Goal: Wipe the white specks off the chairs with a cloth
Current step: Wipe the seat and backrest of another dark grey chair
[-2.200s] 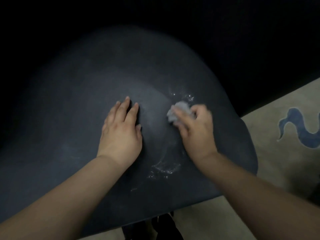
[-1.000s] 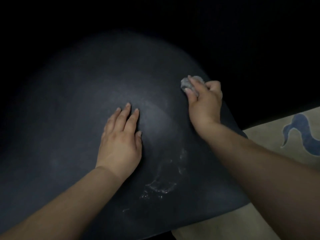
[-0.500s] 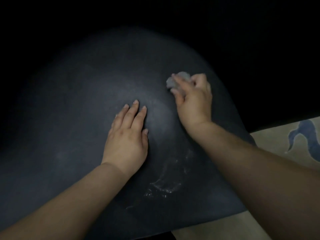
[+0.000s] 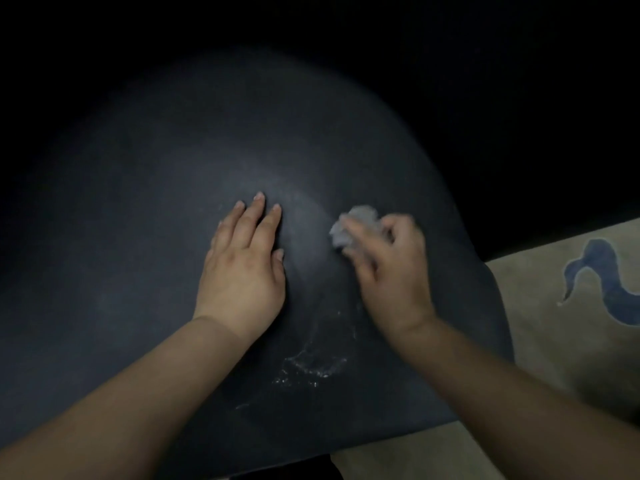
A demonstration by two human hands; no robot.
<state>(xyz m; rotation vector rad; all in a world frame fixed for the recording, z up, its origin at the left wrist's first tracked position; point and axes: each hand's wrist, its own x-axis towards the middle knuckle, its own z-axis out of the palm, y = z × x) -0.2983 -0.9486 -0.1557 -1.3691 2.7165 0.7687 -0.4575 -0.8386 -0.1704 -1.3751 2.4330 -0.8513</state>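
Observation:
A dark, matte chair seat (image 4: 138,237) fills most of the view. My left hand (image 4: 244,268) lies flat on its middle with straight fingers. To its right, my right hand (image 4: 388,268) grips a small crumpled grey cloth (image 4: 353,225) and presses it on the seat; the hand is motion-blurred. A patch of white specks (image 4: 311,367) lies on the seat near its front edge, between my two forearms. Faint pale smears run up from it toward the cloth.
A beige rug (image 4: 561,344) with a blue curved pattern (image 4: 609,289) covers the floor to the right of and below the seat. Everything beyond the seat's far edge is in darkness.
My right hand with the cloth has swept back from the seat's far right edge toward me and the middle. My left hand has stayed flat on the seat.

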